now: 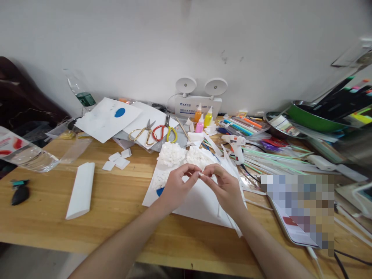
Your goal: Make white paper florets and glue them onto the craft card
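Both hands meet over the paper (197, 201).
Left hand (180, 185) and right hand (223, 186): grip narrow, pinching a small white piece (201, 173).

Worktop (116, 232): folded paper (80, 190) at left | paper sheet (200, 203) centre, fluffy clumps (171, 155) on its far part | scissors (143, 132) behind on papers (109, 120) | glue gun (236, 146) right of clumps | phone (293, 217) near right

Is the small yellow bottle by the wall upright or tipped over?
Upright: the yellow bottle stands with its narrow nozzle pointing up above its body.
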`<state>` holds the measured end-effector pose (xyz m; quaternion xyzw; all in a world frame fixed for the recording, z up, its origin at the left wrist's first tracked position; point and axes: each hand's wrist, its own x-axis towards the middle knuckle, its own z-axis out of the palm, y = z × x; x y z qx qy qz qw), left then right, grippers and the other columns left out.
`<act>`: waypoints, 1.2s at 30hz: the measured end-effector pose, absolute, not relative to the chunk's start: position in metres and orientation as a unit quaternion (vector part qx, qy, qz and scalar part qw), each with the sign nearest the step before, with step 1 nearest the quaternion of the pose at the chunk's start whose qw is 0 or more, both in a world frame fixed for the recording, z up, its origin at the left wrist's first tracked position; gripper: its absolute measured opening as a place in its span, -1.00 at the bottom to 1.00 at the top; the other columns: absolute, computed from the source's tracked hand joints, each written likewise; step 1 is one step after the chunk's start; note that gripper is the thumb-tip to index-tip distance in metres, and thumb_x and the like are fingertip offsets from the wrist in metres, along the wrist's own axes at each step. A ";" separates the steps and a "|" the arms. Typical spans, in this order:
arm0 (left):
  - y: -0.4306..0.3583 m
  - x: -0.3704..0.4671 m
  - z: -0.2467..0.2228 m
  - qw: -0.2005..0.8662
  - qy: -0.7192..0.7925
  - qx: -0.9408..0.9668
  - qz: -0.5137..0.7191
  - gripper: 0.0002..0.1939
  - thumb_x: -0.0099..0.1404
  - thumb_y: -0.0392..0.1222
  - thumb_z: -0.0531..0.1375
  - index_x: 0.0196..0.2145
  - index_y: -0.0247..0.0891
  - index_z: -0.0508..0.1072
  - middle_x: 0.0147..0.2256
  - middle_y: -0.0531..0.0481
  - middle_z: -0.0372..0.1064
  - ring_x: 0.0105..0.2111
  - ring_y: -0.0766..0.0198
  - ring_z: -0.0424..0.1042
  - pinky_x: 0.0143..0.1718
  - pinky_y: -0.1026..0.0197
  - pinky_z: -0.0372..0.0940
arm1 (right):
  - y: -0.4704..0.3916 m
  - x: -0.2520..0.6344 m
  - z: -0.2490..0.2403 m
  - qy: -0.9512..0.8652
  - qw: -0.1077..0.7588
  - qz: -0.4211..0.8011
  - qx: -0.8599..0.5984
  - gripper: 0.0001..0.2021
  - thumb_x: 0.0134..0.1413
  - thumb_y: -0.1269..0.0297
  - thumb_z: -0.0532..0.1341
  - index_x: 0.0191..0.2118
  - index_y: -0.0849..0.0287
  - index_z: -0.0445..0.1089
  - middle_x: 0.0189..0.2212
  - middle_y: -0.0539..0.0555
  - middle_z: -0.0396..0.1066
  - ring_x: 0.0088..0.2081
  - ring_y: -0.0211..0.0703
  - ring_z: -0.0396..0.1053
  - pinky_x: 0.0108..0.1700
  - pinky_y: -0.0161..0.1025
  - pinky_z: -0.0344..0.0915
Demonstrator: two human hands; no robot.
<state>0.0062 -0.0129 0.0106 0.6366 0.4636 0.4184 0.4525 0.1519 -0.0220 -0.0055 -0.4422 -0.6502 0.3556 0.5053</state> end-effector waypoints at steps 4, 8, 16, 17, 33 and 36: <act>-0.012 0.006 0.011 0.445 0.469 0.639 0.417 -0.87 0.17 -0.21 0.08 -0.38 -0.29 0.39 -0.37 -0.02 0.39 -0.34 0.30 0.35 -0.26 0.27 0.25 | -0.022 0.152 -0.006 -0.656 0.499 0.360 -0.437 -0.95 0.01 0.29 0.16 -0.40 0.12 0.29 -0.42 0.03 0.27 -0.35 -0.22 0.22 -0.27 -0.23 0.20; -0.012 0.006 0.011 0.436 0.460 0.651 0.418 -0.88 0.17 -0.24 0.08 -0.37 -0.29 0.39 -0.37 -0.01 0.40 -0.34 0.31 0.35 -0.26 0.27 0.24 | -0.022 0.152 -0.006 -0.660 0.490 0.367 -0.436 -0.95 0.02 0.29 0.16 -0.40 0.12 0.29 -0.42 0.03 0.26 -0.35 -0.23 0.21 -0.27 -0.23 0.19; -0.013 0.007 0.012 0.422 0.469 0.654 0.418 -0.88 0.16 -0.26 0.10 -0.38 -0.29 0.42 -0.36 -0.02 0.42 -0.34 0.30 0.36 -0.27 0.27 0.25 | -0.021 0.152 -0.007 -0.653 0.504 0.359 -0.436 -0.96 0.01 0.30 0.17 -0.40 0.12 0.30 -0.43 0.02 0.27 -0.34 -0.22 0.22 -0.27 -0.22 0.19; -0.013 0.007 0.013 0.422 0.470 0.652 0.419 -0.88 0.15 -0.26 0.10 -0.37 -0.29 0.43 -0.36 -0.02 0.43 -0.34 0.29 0.37 -0.27 0.27 0.25 | -0.021 0.152 -0.007 -0.651 0.507 0.359 -0.437 -0.96 0.01 0.31 0.17 -0.41 0.12 0.31 -0.43 0.02 0.27 -0.34 -0.22 0.23 -0.27 -0.22 0.20; -0.014 0.009 0.011 0.471 0.449 0.632 0.422 -0.83 0.12 -0.24 0.14 -0.31 -0.28 0.46 -0.32 -0.05 0.46 -0.33 0.26 0.39 -0.27 0.23 0.28 | -0.021 0.151 -0.006 -0.640 0.543 0.202 -0.504 -0.94 -0.09 0.33 0.24 -0.39 0.12 0.39 -0.43 0.01 0.33 -0.36 -0.22 0.30 -0.31 -0.23 0.24; -0.013 0.008 0.010 0.474 0.448 0.632 0.418 -0.82 0.12 -0.24 0.14 -0.29 -0.28 0.46 -0.31 -0.06 0.45 -0.33 0.26 0.39 -0.26 0.22 0.28 | -0.022 0.150 -0.007 -0.665 0.548 0.117 -0.494 -0.93 -0.08 0.38 0.24 -0.39 0.09 0.41 -0.44 0.02 0.34 -0.36 -0.20 0.31 -0.30 -0.21 0.25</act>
